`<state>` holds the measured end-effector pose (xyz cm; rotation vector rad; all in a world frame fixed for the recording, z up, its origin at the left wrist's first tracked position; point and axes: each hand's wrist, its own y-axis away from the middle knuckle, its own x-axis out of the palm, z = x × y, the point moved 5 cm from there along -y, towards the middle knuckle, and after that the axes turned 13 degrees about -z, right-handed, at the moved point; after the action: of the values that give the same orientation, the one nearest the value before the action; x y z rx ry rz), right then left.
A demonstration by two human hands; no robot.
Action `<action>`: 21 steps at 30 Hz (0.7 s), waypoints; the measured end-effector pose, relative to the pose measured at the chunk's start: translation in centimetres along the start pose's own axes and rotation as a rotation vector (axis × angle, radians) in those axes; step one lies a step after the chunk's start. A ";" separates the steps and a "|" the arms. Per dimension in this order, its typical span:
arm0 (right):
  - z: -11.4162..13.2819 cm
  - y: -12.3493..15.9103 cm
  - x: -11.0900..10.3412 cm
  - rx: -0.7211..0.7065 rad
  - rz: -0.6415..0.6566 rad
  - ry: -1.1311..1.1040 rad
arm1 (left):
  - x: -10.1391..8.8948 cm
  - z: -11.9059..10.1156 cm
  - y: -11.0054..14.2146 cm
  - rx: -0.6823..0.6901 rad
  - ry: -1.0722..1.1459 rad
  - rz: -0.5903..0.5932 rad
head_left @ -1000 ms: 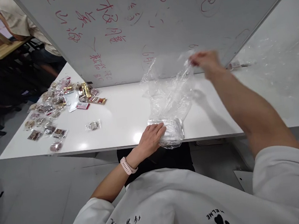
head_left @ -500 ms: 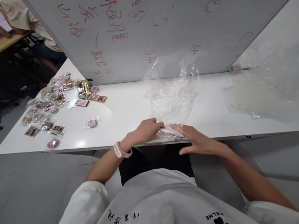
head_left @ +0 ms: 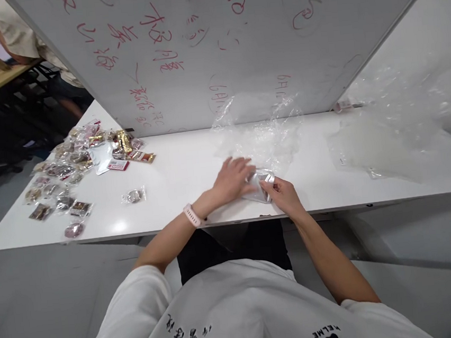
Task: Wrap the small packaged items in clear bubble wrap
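A flat, shiny silver-grey packet (head_left: 262, 191) lies near the table's front edge, with clear film about it. My right hand (head_left: 286, 195) pinches its right side between thumb and fingers. Over its left part my left hand (head_left: 233, 180) is stretched out, fingers apart and slightly blurred, covering some of it. Whether the left fingertips touch the packet I cannot tell. Just behind both hands a large, crumpled clear plastic bag (head_left: 260, 136) spreads back against the whiteboard.
Several small wrapped packets (head_left: 61, 169) are heaped on the table's left end, with a single wrapped packet (head_left: 134, 196) apart from them. Clear plastic sheeting (head_left: 374, 144) covers the right side. The whiteboard (head_left: 185, 82) stands along the back. Another person (head_left: 16, 32) is at far left.
My right hand has closed from spread fingers into a pinch on the packet. The left hand has left the bag's near edge and opened out farther forward. The silver-grey packet now shows more plainly.
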<state>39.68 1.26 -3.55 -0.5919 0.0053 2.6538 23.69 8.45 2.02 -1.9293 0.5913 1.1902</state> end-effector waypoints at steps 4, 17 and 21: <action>0.8 1.5 -0.5 0.045 0.263 0.006 | 1.1 -2.7 6.2 0.179 -0.062 0.101; 6.6 -16.9 -0.8 -0.285 -0.086 0.559 | 2.3 -7.2 12.0 0.052 -0.319 -0.166; 7.5 -16.6 8.2 -0.337 0.264 0.627 | 1.6 -7.8 12.2 0.039 -0.338 -0.134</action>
<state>36.61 20.40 1.33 -1.6093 -0.1950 2.6066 19.79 -5.07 -1.98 -1.6567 0.2991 1.3677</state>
